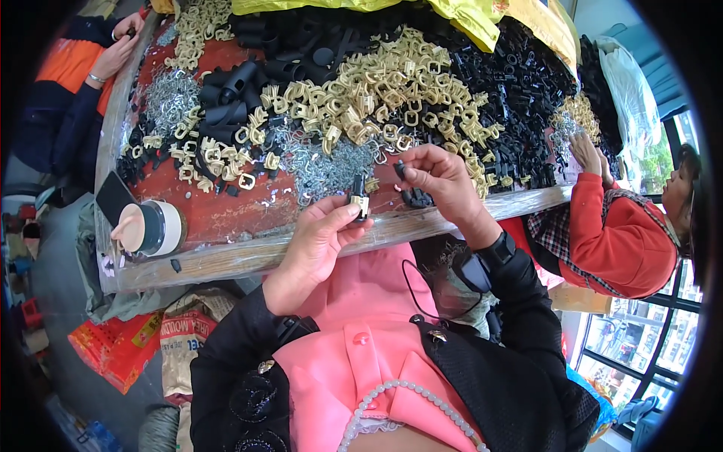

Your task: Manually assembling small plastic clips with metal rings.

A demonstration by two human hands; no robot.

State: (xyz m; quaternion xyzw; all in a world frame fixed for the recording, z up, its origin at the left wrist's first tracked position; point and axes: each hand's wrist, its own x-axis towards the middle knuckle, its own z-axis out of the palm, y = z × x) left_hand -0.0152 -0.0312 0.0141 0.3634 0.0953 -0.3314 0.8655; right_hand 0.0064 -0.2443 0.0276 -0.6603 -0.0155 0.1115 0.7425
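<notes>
Your left hand (320, 233) pinches a seemingly part-built black-and-cream assembly (361, 205); your right hand (443, 184), toward one o'clock, pinches an unjoined dark part (400, 170).

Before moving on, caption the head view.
Left fingers hold a black and cream piece, right fingers a black part, at a cluttered table.

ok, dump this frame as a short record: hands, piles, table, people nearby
left_hand: left hand grips a black-and-cream part upright, above the table's near edge
right_hand: right hand pinches a small dark piece, apart from that part
piles: cream frames, silvery metal bits, black pieces
table: red top, wooden edge
table_left_corner: lidded container beside a dark flat slab
people_nearby: one at far left, one in red sleeves at right
</notes>
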